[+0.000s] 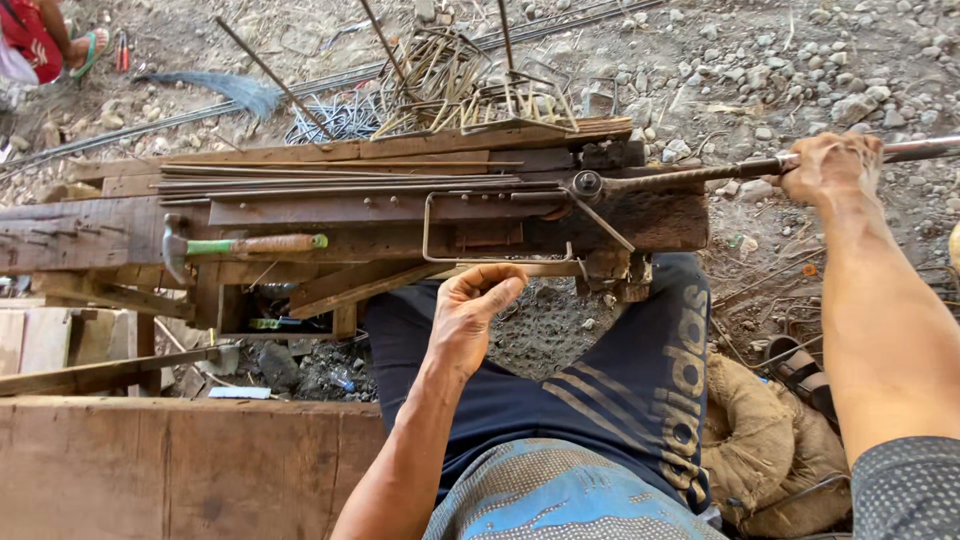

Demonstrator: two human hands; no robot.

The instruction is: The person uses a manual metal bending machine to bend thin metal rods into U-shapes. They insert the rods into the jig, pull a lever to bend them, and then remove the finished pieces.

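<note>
My right hand [828, 165] grips the long metal lever bar [690, 176] that runs from the right edge to a pivot [586, 183] on the wooden bench [90, 230]. My left hand [473, 305] pinches the near side of a thin steel rod bent into a rectangular loop [430, 225], which hangs over the bench's front. Several straight rods [340, 182] lie along the bench top, pointing toward the pivot.
A hammer [240, 245] with a green and wooden handle rests on the bench's left part. A pile of bent wire loops [470, 85] sits behind the bench on gravel. A burlap sack [760, 440] and a sandal [800, 370] lie at my right. Another person's foot [85, 45] shows at top left.
</note>
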